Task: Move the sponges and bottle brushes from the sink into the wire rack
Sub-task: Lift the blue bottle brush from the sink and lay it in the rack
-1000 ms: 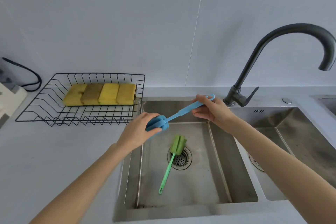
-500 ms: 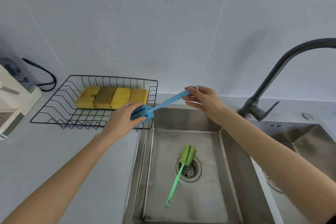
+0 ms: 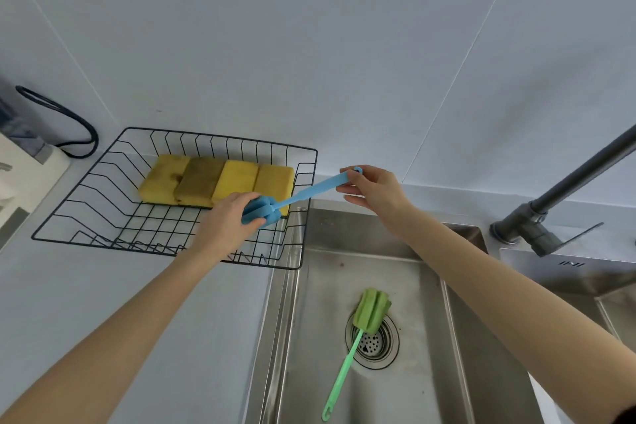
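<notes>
Both hands on the blue bottle brush [image 3: 298, 196]: left hand [image 3: 230, 218] wraps the sponge head above the wire rack [image 3: 103, 162], inside its right edge; right hand [image 3: 375, 189] pinches the handle's loop end just past that edge. Handle crosses the rack's right rim. Four yellow sponges [image 3: 216, 180] sit in a row along the rack's back edge. Green bottle brush [image 3: 358, 341] lies in the sink [image 3: 430, 372], head on the drain [image 3: 373, 346], handle toward the sink's near edge. Dark faucet [image 3: 564, 189] at the counter's right.

Both hands carried the blue brush [image 3: 303, 195] over the wire rack [image 3: 103, 217].
</notes>
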### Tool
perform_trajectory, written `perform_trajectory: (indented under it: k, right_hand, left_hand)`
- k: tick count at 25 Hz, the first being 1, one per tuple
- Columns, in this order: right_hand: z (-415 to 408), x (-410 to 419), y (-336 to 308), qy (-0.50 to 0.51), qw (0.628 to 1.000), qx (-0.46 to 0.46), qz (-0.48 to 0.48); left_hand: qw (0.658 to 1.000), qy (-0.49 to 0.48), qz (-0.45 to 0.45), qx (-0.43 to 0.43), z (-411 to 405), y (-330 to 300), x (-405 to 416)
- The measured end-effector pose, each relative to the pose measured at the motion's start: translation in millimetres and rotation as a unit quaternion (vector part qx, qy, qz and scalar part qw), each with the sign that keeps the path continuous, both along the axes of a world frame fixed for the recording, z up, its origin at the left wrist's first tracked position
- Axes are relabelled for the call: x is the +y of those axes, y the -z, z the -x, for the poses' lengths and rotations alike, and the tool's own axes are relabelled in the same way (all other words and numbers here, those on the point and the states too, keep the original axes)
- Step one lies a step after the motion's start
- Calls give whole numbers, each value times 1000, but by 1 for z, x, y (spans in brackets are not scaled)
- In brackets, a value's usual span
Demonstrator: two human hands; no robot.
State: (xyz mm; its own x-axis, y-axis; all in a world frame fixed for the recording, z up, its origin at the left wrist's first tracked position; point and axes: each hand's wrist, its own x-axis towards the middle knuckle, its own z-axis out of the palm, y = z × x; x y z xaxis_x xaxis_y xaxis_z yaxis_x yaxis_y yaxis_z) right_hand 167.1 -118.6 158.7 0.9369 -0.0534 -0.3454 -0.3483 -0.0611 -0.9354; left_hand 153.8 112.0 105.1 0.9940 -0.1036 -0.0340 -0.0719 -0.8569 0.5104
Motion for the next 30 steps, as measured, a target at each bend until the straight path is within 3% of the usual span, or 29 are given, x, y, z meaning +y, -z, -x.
perform_trajectory:
  k: [11, 20, 30]
  right_hand:
    - [-12, -13, 34, 48, 999, -6, 11]
    - [3, -14, 26, 52, 996, 14, 65]
    - [50, -41, 8, 4, 981, 41, 190]
  left_hand:
    - [999, 22, -32, 9, -14, 19, -21]
    - [993, 53, -62, 82, -11, 4, -21]
    - [995, 100, -20, 12, 25, -41, -59]
